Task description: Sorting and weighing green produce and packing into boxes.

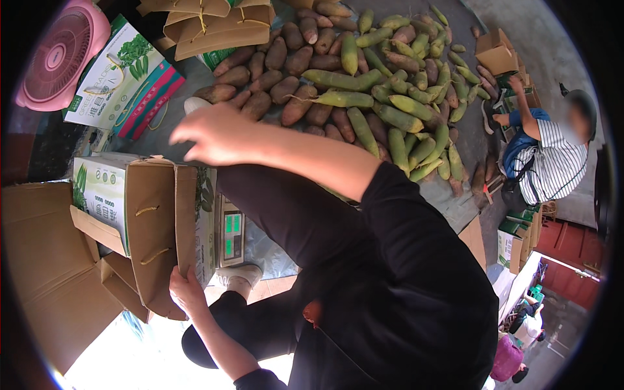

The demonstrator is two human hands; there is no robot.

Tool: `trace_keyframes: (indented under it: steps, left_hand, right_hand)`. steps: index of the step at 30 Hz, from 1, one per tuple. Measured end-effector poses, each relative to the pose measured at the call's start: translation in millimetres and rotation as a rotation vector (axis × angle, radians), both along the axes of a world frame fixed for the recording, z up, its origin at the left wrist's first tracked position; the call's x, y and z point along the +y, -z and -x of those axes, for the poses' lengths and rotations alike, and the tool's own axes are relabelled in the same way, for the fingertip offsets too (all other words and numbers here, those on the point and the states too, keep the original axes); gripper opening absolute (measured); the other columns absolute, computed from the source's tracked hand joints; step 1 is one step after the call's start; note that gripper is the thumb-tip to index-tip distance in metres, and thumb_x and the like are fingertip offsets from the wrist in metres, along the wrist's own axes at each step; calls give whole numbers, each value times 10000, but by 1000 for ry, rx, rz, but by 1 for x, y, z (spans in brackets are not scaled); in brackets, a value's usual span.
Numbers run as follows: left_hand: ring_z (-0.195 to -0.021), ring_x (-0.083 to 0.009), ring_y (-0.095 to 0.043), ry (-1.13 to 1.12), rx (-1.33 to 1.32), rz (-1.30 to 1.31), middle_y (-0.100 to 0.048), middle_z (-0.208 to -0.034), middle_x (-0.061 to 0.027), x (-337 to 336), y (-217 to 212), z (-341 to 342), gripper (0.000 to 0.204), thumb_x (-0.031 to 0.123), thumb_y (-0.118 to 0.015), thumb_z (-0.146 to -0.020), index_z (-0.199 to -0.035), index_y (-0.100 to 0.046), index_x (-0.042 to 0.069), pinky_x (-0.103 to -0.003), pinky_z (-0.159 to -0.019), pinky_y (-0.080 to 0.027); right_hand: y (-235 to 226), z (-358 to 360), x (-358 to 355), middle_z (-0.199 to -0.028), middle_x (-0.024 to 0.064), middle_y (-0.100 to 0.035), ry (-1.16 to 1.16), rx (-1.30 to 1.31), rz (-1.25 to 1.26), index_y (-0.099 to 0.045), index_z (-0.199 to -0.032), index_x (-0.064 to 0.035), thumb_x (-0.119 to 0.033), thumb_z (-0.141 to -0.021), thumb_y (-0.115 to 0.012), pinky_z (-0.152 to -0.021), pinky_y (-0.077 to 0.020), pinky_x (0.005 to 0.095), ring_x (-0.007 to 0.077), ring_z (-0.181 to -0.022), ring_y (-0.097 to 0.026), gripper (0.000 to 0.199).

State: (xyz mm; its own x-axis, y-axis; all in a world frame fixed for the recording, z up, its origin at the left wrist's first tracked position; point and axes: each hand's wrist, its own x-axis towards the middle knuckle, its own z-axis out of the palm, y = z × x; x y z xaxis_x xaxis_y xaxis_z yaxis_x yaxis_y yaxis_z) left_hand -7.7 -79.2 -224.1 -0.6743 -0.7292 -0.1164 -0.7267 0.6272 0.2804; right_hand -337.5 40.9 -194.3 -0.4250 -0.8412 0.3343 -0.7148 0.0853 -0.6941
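Note:
A printed cardboard box (pixel 154 221) with yellow rope handles stands with its flaps raised, beside a digital scale (pixel 229 244) with a lit green display; whether it rests on the scale is hidden. My left hand (pixel 188 292) grips the lower edge of a brown flap between thumb and fingers. Over my knee, my right hand (pixel 211 134) is in the air, slightly blurred, with fingers apart and nothing visible in it. Close to it lies a heap of brownish-red sweet potatoes (pixel 299 62), mixed farther along with long green radishes (pixel 396 117).
A pink fan (pixel 65 55) and a printed white-green carton (pixel 117 81) stand at the upper left. More open boxes (pixel 218 29) are at the top. A large brown carton (pixel 49 260) is at the left edge. A person in a striped shirt (pixel 552 159) sits beyond the heap.

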Motion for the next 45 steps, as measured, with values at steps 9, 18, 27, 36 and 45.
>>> trace_keyframes:
  steps: [9,18,27,36,45]
  left_hand:
    - [-750,-393,-605,-35,-41,12,-615,-812,-224,0,0,1,178,127,-617,-789,-888,-597,-20,-444,-661,-463]
    - [-727,-365,-624,-59,-32,12,-625,-794,-208,-4,8,-1,186,131,-625,-794,-901,-605,-19,-416,-653,-479]
    - [-729,-382,-601,-95,-13,12,-600,-800,-202,3,2,0,161,125,-617,-805,-860,-580,-22,-424,-641,-473]
    - [-778,-343,-598,-137,-87,31,-603,-810,-128,8,-7,12,113,121,-650,-779,-848,-608,42,-417,-679,-475]
    - [-815,-301,-603,-149,-100,15,-602,-815,-102,7,-8,6,107,140,-648,-784,-837,-608,56,-408,-686,-488]
  right_hand:
    - [166,100,188,-992,136,-632,642,-46,-663,-634,-971,-102,-202,-736,-679,-821,-490,434,331,-991,-583,259]
    - [208,130,236,-1140,67,-556,774,147,-1003,-579,-1081,-101,-117,-799,-574,-872,-462,445,267,-1125,-499,282]
    - [231,142,213,-1228,59,-516,628,254,-1106,-466,-1271,-140,-114,-790,-582,-898,-442,438,246,-1173,-471,495]
    - [234,140,204,-1185,50,-500,645,357,-1208,-489,-1213,-186,-93,-812,-570,-891,-434,455,262,-1154,-472,419]
    - [220,117,202,-1237,41,-506,515,388,-1126,-420,-1230,-157,-124,-706,-732,-890,-430,481,248,-1180,-479,611]
